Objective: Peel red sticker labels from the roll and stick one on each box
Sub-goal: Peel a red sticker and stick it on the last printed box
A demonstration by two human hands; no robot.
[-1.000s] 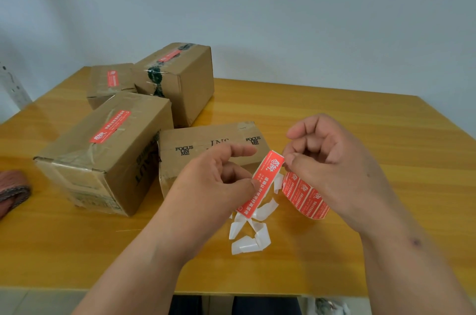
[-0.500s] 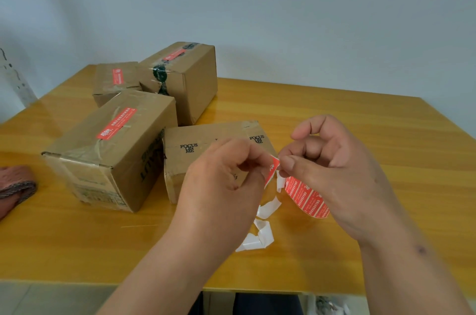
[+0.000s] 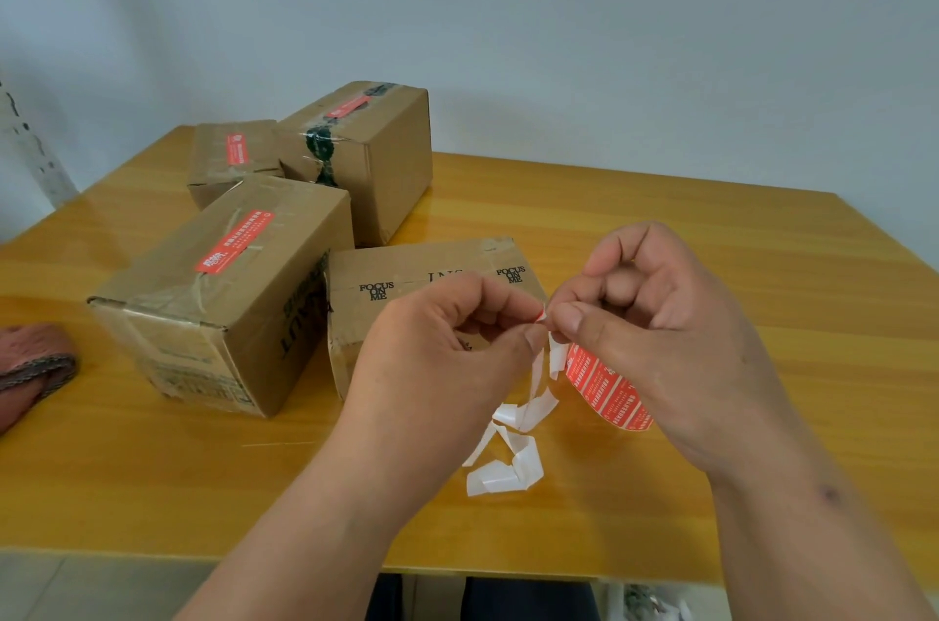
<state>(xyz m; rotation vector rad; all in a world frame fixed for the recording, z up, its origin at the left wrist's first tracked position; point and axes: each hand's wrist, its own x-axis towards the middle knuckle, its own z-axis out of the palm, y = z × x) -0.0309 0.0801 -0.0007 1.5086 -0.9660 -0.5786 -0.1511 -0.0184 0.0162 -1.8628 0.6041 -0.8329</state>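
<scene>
My left hand (image 3: 447, 361) and my right hand (image 3: 655, 331) meet over the table, fingertips pinching the end of a red sticker (image 3: 541, 314) between them; most of it is hidden. The red sticker roll (image 3: 607, 392) hangs under my right hand, and a strip of white backing paper (image 3: 513, 447) trails down onto the table. Behind my left hand lies a flat box (image 3: 416, 275) printed "FOCUS ON ME" with no red label showing. Three other boxes carry red labels: a large one (image 3: 223, 295) at the left, a small one (image 3: 233, 158) behind it and a tall one (image 3: 366, 153) at the back.
The wooden table (image 3: 660, 234) ends at a near edge just below my forearms. A reddish-brown cloth item (image 3: 30, 366) lies at the far left edge. A pale wall stands behind the table.
The red sticker, held out long between my hands a second ago, is now almost hidden in my fingertips. My left hand has risen and closed in on my right.
</scene>
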